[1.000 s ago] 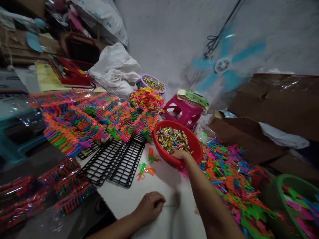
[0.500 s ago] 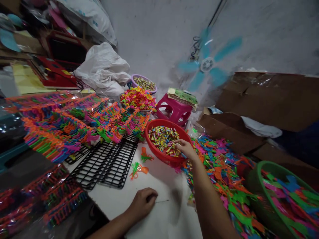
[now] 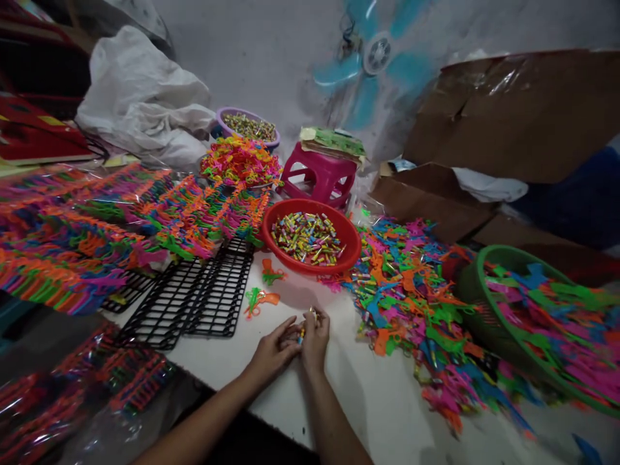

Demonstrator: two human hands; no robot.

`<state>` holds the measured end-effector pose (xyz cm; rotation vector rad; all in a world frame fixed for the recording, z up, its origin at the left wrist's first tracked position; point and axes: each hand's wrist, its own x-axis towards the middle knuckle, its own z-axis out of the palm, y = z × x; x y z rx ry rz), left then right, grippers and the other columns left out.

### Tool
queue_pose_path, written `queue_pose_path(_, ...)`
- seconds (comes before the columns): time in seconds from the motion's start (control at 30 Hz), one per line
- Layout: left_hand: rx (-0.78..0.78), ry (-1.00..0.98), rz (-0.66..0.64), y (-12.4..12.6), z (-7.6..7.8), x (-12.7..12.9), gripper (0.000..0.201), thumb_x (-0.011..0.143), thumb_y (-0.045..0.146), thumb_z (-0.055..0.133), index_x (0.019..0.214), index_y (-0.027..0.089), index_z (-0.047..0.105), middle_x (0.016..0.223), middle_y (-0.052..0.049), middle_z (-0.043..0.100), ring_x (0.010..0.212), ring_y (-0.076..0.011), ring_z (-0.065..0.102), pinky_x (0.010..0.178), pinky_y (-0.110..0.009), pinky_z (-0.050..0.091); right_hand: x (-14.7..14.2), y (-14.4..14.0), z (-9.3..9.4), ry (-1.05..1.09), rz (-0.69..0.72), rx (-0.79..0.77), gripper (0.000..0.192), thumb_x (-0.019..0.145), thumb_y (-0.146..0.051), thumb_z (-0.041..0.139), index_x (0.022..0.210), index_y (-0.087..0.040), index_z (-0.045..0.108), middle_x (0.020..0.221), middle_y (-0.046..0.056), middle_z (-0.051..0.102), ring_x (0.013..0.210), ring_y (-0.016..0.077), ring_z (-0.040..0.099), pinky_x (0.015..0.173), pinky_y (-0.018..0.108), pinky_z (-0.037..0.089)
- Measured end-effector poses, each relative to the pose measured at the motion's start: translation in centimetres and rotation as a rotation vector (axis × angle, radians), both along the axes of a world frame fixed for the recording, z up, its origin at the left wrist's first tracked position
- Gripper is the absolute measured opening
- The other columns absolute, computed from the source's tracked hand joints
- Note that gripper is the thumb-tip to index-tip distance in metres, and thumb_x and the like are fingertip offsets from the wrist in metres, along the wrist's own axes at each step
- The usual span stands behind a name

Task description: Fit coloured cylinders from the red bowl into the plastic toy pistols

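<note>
My right hand is closed on several small colourful tubes, whose ends show between the fingers. Against it, my left hand is curled, fingertips meeting the right hand's; what it holds, if anything, is hidden. Both hands are low over the white table. Beyond them stands a red basin full of the same tubes. Left of the hands lie an orange-and-green toy gun and a second toy gun.
Black plastic racks lie to the left beside rows of colourful toy guns. Loose toy guns are heaped at right, near a green basket. A pink stool and a turning fan are behind.
My right hand has left the red basin with tubes in it and come down to my left hand. My left hand has turned towards it. The view has tilted down.
</note>
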<state>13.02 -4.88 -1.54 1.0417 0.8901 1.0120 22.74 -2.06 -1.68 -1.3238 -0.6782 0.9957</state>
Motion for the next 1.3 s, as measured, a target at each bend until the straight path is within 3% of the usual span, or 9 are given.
queue_pose_path(0.1, 0.194, 0.170, -0.006, 0.1, 0.1, -0.6, 0.048, 0.078, 0.018, 0.047, 0.125, 0.018, 0.041, 0.121, -0.012, 0.053, 0.100, -0.0195, 0.055, 0.082, -0.035, 0.046, 0.4, 0.5, 0.3, 0.039, 0.081, 0.002, 0.032, 0.070, -0.040, 0.055, 0.094, -0.023, 0.042, 0.068, -0.005, 0.052, 0.043, 0.0067, 0.047, 0.039, 0.018, 0.038)
queue_pose_path(0.27, 0.763, 0.676, 0.048, 0.7, 0.3, -1.4, 0.032, 0.078, 0.016, 0.049, 0.108, 0.024, 0.059, 0.121, -0.010, 0.053, 0.111, -0.0241, 0.045, 0.093, -0.045, 0.036, 0.7, 0.7, 0.1, 0.132, 0.203, -0.004, 0.031, 0.067, -0.036, 0.061, 0.090, -0.020, 0.048, 0.068, -0.004, 0.057, 0.052, 0.0083, 0.053, 0.047, 0.019, 0.042)
queue_pose_path(0.43, 0.903, 0.720, -0.066, 0.7, 0.7, -1.1, 0.025, 0.080, 0.019, 0.048, 0.102, 0.022, 0.060, 0.112, -0.009, 0.060, 0.111, -0.0228, 0.046, 0.095, -0.041, 0.034, 1.1, 0.2, -0.1, 0.264, 0.310, -0.076, 0.034, 0.063, -0.037, 0.066, 0.088, -0.018, 0.054, 0.074, 0.002, 0.064, 0.070, 0.0136, 0.061, 0.063, 0.023, 0.047)
queue_pose_path(0.5, 0.818, 0.629, -0.019, 0.6, 1.0, -1.0, 0.021, 0.079, 0.021, 0.050, 0.097, 0.021, 0.061, 0.104, -0.009, 0.062, 0.104, -0.0220, 0.051, 0.092, -0.039, 0.037, 1.3, -0.2, 0.1, 0.267, 0.269, -0.084, 0.037, 0.063, -0.038, 0.066, 0.092, -0.018, 0.053, 0.076, 0.002, 0.065, 0.071, 0.0147, 0.062, 0.065, 0.025, 0.048)
queue_pose_path(0.6, 0.403, 0.437, 0.164, 0.6, 1.5, -0.9, 0.017, 0.077, 0.029, 0.052, 0.088, 0.018, 0.058, 0.082, -0.005, 0.062, 0.078, -0.0174, 0.057, 0.072, -0.031, 0.046, 1.3, -0.9, 0.6, 0.150, 0.210, -0.051, 0.039, 0.067, -0.040, 0.062, 0.098, -0.019, 0.052, 0.083, 0.003, 0.064, 0.073, 0.0163, 0.063, 0.067, 0.029, 0.049)
queue_pose_path(0.7, 0.056, 0.148, 0.209, 1.0, 1.8, -0.6, 0.022, 0.074, 0.037, 0.054, 0.081, 0.016, 0.054, 0.072, 0.000, 0.057, 0.068, -0.0141, 0.056, 0.064, -0.026, 0.046, 0.5, -1.8, 1.1, -0.103, 0.251, 0.027, 0.031, 0.071, -0.038, 0.059, 0.096, -0.020, 0.057, 0.092, 0.004, 0.063, 0.085, 0.0177, 0.060, 0.077, 0.031, 0.047)
queue_pose_path(0.93, -0.312, -0.316, 0.121, 1.7, 2.2, -0.9, 0.027, 0.071, 0.038, 0.059, 0.086, 0.016, 0.050, 0.071, 0.002, 0.057, 0.062, -0.0099, 0.057, 0.060, -0.023, 0.047, 0.5, -2.2, 2.4, -0.416, 0.339, 0.100, 0.027, 0.073, -0.030, 0.056, 0.099, -0.023, 0.061, 0.097, 0.004, 0.064, 0.090, 0.0194, 0.058, 0.082, 0.033, 0.045)
queue_pose_path(1.17, -0.623, -0.455, -0.395, 1.5, 3.7, -4.2, 0.038, 0.078, 0.044, 0.052, 0.093, 0.010, 0.057, 0.076, -0.007, 0.065, 0.058, -0.0113, 0.063, 0.049, -0.017, 0.047, 2.5, -2.3, 6.5, -0.661, 0.777, 0.370, 0.025, 0.075, -0.022, 0.055, 0.096, -0.032, 0.063, 0.102, -0.001, 0.064, 0.101, 0.0196, 0.054, 0.095, 0.041, 0.034)
queue_pose_path(1.3, -0.561, -0.603, -0.221, 1.3, 3.4, -3.7, 0.023, 0.069, 0.015, 0.067, 0.089, 0.011, 0.059, 0.072, -0.002, 0.064, 0.061, -0.0075, 0.062, 0.063, -0.017, 0.049, 1.2, -2.8, 5.8, -0.381, 0.509, 0.211, 0.026, 0.082, -0.034, 0.046, 0.104, -0.025, 0.056, 0.107, 0.005, 0.061, 0.100, 0.0182, 0.055, 0.088, 0.036, 0.041)
